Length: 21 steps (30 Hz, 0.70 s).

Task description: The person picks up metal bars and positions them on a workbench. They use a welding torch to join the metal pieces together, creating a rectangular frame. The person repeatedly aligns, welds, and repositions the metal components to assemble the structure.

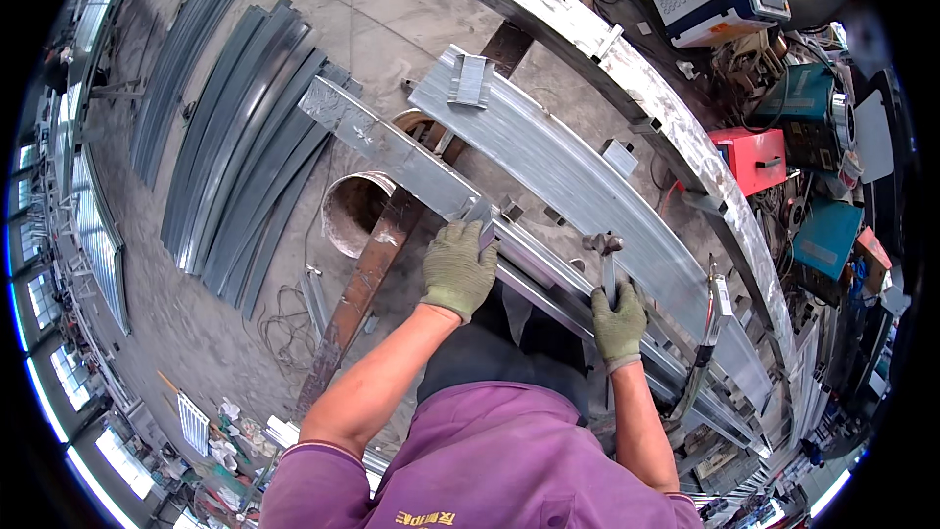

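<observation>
My left hand (pixel 458 269), in an olive-green work glove, is closed round a small grey metal piece (pixel 480 212). It rests at the junction of a flat grey steel bar (pixel 392 150) and a long open metal channel (pixel 539 263) that runs to the lower right. My right hand (pixel 619 323), gloved alike, grips a hammer (pixel 608 274) with its head upward, just above the channel's right side. Beyond the channel lies a wide grey metal panel (pixel 578 176) with a short metal offcut (pixel 471 80) on its far end.
A rusty crossbeam (pixel 362 284) and a round bucket (pixel 354 216) stand left of the work. Curved grey metal profiles (pixel 245 127) lie on the floor at left. A large curved steel frame (pixel 627 64) arcs along the right, past a red machine box (pixel 752 159). A welding torch (pixel 707 343) hangs near my right arm.
</observation>
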Tool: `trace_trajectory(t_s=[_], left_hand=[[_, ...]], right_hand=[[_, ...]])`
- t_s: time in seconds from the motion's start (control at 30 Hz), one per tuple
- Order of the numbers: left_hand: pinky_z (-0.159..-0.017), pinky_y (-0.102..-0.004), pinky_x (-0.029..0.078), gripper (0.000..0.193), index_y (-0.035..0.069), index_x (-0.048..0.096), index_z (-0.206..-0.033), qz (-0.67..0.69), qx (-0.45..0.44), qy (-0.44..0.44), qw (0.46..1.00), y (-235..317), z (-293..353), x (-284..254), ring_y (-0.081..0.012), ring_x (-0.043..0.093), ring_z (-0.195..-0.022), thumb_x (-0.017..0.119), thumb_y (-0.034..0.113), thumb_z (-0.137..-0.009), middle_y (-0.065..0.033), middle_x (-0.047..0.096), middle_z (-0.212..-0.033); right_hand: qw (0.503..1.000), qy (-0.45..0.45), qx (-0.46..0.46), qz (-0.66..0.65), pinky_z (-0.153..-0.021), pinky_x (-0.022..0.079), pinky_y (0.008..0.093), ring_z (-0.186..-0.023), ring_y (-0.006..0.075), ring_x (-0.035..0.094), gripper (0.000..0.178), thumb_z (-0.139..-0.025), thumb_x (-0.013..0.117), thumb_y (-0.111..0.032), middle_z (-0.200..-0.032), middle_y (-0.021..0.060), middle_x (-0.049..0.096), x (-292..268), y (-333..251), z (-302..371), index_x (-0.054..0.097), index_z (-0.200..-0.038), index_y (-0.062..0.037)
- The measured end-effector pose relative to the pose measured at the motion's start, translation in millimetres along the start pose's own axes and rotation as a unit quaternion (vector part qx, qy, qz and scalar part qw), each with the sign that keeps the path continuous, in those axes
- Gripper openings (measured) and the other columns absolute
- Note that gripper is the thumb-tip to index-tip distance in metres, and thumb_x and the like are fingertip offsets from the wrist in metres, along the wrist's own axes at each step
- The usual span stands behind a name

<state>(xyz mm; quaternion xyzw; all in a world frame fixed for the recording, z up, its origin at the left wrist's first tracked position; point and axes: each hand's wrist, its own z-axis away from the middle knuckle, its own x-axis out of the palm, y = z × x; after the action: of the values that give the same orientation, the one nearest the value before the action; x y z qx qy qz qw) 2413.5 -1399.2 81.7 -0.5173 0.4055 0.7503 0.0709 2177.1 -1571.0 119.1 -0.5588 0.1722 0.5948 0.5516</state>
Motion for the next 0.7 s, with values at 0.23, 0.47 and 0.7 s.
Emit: trace_trajectory(t_s=[0.23, 0.47, 0.7], left_hand=[[-0.096, -0.0536, 0.05, 0.04, 0.0, 0.066, -0.125, -0.049, -0.027, 0.021, 0.998, 7.4, 4.1, 11.9, -0.0435, 0.062, -0.111, 0.072, 0.027, -0.097, -0.0225, 0.066, -0.119], [-0.097, -0.0552, 0.048, 0.04, 0.002, 0.064, -0.124, -0.048, -0.047, 0.037, 0.997, 3.3, 6.3, 25.0, -0.0438, 0.06, -0.113, 0.072, 0.029, -0.096, -0.0223, 0.064, -0.122], [-0.1, -0.0545, 0.047, 0.042, 0.004, 0.063, -0.124, -0.054, -0.091, -0.03, 0.994, 8.1, 2.4, 22.7, -0.0419, 0.059, -0.118, 0.069, 0.031, -0.093, -0.0219, 0.063, -0.126]], right_hand=[[1.0, -0.025, 0.011, -0.013, -0.077, 0.055, 0.0519, -0.082, 0.0412, 0.072, 0.034, -0.095, 0.075, -0.032, -0.092, 0.0211, 0.074, -3.1, -2.3, -5.0, 0.074, -0.114, -0.0035], [0.984, -0.084, -0.11, -0.11, -0.075, 0.056, 0.0486, -0.084, 0.043, 0.074, 0.033, -0.095, 0.078, -0.023, -0.093, 0.0225, 0.075, -35.2, -62.0, -12.3, 0.074, -0.121, -0.0028], [0.938, -0.142, -0.315, 0.036, -0.07, 0.058, 0.0505, -0.082, 0.0407, 0.074, 0.036, -0.1, 0.074, -0.035, -0.093, 0.0196, 0.076, -33.1, -127.9, -39.3, 0.072, -0.125, -0.0084]])
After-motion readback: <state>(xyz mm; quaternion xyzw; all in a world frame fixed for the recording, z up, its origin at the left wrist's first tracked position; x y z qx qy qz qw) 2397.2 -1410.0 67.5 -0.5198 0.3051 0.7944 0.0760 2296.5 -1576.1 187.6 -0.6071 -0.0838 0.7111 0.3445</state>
